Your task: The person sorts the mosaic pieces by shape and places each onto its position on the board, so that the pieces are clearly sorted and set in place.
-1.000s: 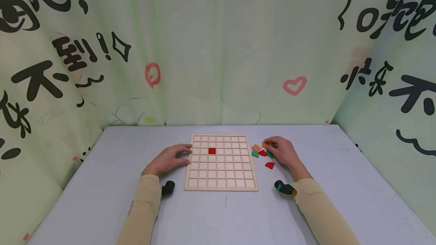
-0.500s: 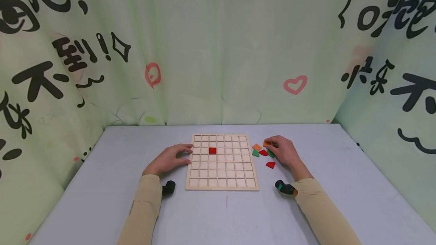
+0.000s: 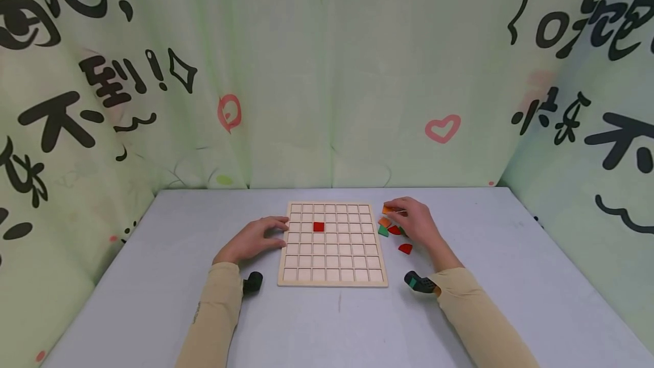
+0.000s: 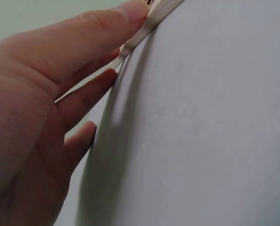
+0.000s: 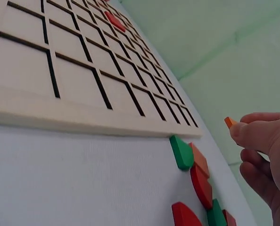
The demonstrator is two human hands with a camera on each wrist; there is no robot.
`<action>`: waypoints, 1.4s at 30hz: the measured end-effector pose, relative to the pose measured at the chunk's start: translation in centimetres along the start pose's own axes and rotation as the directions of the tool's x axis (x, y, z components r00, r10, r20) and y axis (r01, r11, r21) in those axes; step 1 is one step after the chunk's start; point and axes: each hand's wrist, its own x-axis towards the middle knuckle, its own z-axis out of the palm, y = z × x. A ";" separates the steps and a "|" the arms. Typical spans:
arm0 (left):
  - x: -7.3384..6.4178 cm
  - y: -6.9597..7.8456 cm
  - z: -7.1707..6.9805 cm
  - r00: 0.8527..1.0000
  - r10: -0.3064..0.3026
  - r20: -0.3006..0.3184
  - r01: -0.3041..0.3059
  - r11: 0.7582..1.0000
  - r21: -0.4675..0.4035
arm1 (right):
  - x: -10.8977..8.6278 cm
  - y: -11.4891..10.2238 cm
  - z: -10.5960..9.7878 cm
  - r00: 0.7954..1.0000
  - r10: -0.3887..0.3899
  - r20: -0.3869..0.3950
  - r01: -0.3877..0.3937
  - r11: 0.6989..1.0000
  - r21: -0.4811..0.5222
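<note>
A pale wooden grid board (image 3: 332, 285) lies on the table with a red square tile (image 3: 319, 226) in one cell. My left hand (image 3: 251, 241) touches the board's left edge with thumb and fingertips, its fingers fairly straight. Beyond the board's right side, my right hand (image 3: 416, 224) pinches an orange piece (image 5: 230, 122) between thumb and finger, raised off the table. Below that hand lie a second orange piece (image 3: 385, 222), a green piece (image 3: 383, 231) and a red piece (image 3: 394, 230). Another green piece (image 5: 216, 214) is mostly hidden by my hand in the head view.
A red rounded wedge (image 3: 405, 249) lies nearer me, apart from the other pieces. Black wrist devices (image 3: 252, 283) stick out from both sleeves. Light green curtains (image 3: 286, 101) with writing enclose the white table (image 3: 327, 328) at the back and sides.
My right hand has lifted the orange piece from the group and moved slightly left and away from me, towards the board's far right corner. My left hand has stayed in place.
</note>
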 end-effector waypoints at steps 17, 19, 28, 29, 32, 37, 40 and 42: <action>-0.1 0.3 0.0 1.000 0.000 0.002 0.000 1.000 0.003 | 0.4 -4.1 2.8 0.992 -0.119 0.047 0.119 0.993 0.012; -0.2 0.3 -0.1 1.000 0.000 0.003 0.000 1.000 0.004 | 0.4 -4.4 3.2 0.991 -0.124 0.058 0.122 0.992 0.037; -0.1 0.3 -0.1 1.000 -0.005 0.003 0.005 1.000 0.013 | 0.8 -6.0 5.0 0.989 -0.109 0.101 0.100 0.990 0.095; -0.1 0.3 -0.1 1.000 0.001 0.003 -0.001 1.000 0.017 | 0.8 -6.1 5.2 0.989 -0.108 0.103 0.097 0.990 0.102; 0.0 0.2 -0.2 1.000 0.004 0.004 -0.005 1.000 0.017 | 1.0 -6.5 5.6 0.988 -0.117 0.105 0.104 0.988 0.116; 0.0 0.1 -0.2 1.000 0.021 0.000 -0.021 1.000 0.009 | 1.4 -7.0 6.3 0.985 -0.116 0.125 0.101 0.987 0.122; 0.0 0.0 -0.2 1.000 0.020 0.000 -0.020 1.000 -0.002 | 1.5 -7.2 6.8 0.984 -0.099 0.147 0.081 0.989 0.124; 0.1 0.0 -0.2 1.000 0.019 0.003 -0.019 1.000 -0.009 | 1.6 -7.2 7.1 0.983 -0.095 0.159 0.077 0.990 0.121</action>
